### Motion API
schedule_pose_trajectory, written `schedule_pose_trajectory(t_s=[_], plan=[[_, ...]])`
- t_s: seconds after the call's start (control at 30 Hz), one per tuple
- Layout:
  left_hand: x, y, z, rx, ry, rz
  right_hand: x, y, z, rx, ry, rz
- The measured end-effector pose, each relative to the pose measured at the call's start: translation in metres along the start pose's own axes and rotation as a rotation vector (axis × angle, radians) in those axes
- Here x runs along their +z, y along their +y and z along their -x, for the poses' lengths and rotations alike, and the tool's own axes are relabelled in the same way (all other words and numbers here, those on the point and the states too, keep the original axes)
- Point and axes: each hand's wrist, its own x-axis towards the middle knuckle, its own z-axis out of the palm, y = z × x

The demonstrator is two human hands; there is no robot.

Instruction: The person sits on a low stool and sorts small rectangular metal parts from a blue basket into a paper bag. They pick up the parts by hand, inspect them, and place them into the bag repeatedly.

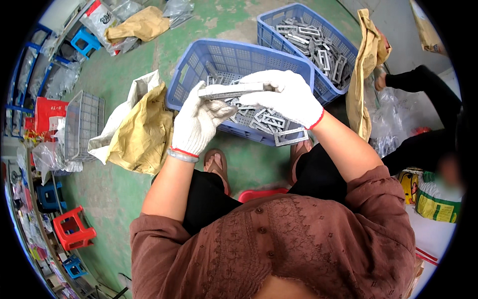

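Observation:
Both my hands wear white knitted gloves with red cuffs. Between them is a long grey metal frame [231,90], held level over the near blue crate. My left hand [194,122] grips its left end, with the thumb up along that side and the fingers curled below. My right hand [286,97] pinches the right end between thumb and fingers. Below, the near blue plastic crate [239,48] holds a scatter of similar grey metal frames [269,119]. One rectangular metal frame [291,137] lies at the crate's near right rim, below my right hand.
A second blue crate [279,11], heaped with grey metal parts, stands behind right. Left are a tan sack [142,132] and a grey wire-like basket [84,127]. A brown paper sack [363,74] and another person's dark-clad leg [418,82] are right. A red stool [74,228] stands lower left.

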Motion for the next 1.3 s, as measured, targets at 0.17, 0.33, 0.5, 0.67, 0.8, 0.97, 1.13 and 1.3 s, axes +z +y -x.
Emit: schedule_pose_trajectory(t_s=[0.17,0.33,0.5,0.67,0.8,0.97,1.13,1.3], plan=[[0.007,-0.002,-0.008,-0.144,-0.031,-0.04,0.021,-0.005,0.006,-0.182,0.162,0.213],[0.004,-0.02,-0.025,-0.149,-0.119,0.019,0.051,-0.011,0.012,-0.408,0.193,0.249],[0.004,-0.017,-0.022,-0.131,-0.069,-0.043,0.066,0.008,0.017,-0.299,0.178,0.162],[0.005,-0.017,-0.021,-0.173,-0.047,-0.092,0.067,0.006,0.017,-0.281,0.143,0.12],[0.001,-0.02,-0.025,-0.213,-0.096,0.002,0.068,0.01,0.015,-0.229,0.109,0.161],[-0.001,-0.015,-0.024,-0.223,-0.165,0.058,0.06,0.001,0.02,-0.247,0.086,0.048],[-0.007,0.007,-0.024,-0.007,-0.286,0.023,0.039,0.003,0.011,-0.345,0.085,-0.031],[0.0,0.023,-0.017,0.074,-0.3,-0.035,0.03,0.007,0.008,-0.361,0.013,0.086]])
